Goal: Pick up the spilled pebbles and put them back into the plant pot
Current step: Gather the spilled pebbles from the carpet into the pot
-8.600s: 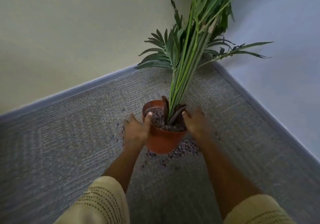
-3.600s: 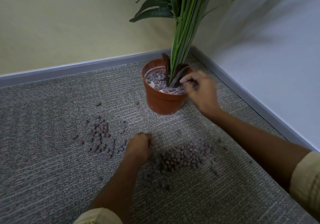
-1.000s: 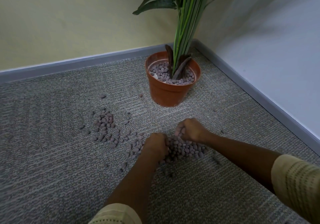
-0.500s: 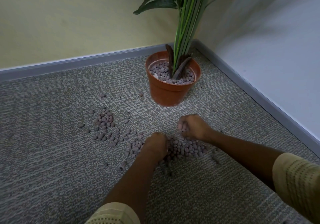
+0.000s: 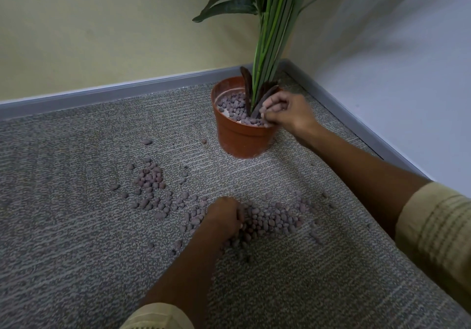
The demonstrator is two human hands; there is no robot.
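Observation:
An orange plant pot (image 5: 239, 137) with a tall green plant stands on the carpet in the room's corner, its top covered in brownish pebbles. My right hand (image 5: 286, 113) is over the pot's right rim, fingers curled around pebbles. Spilled pebbles (image 5: 274, 220) lie in a heap on the carpet in front of the pot, and a second patch of pebbles (image 5: 150, 184) lies further left. My left hand (image 5: 224, 217) rests on the near heap with its fingers curled into the pebbles; what it holds is hidden.
Grey carpet (image 5: 76, 239) covers the floor. A grey skirting board (image 5: 127, 91) runs along the yellow wall at the back and along the pale wall on the right. The plant's leaves (image 5: 229, 5) hang over the pot.
My right hand has lifted from the near heap and moved up to the pot's rim with pebbles. My left hand has stayed on the heap.

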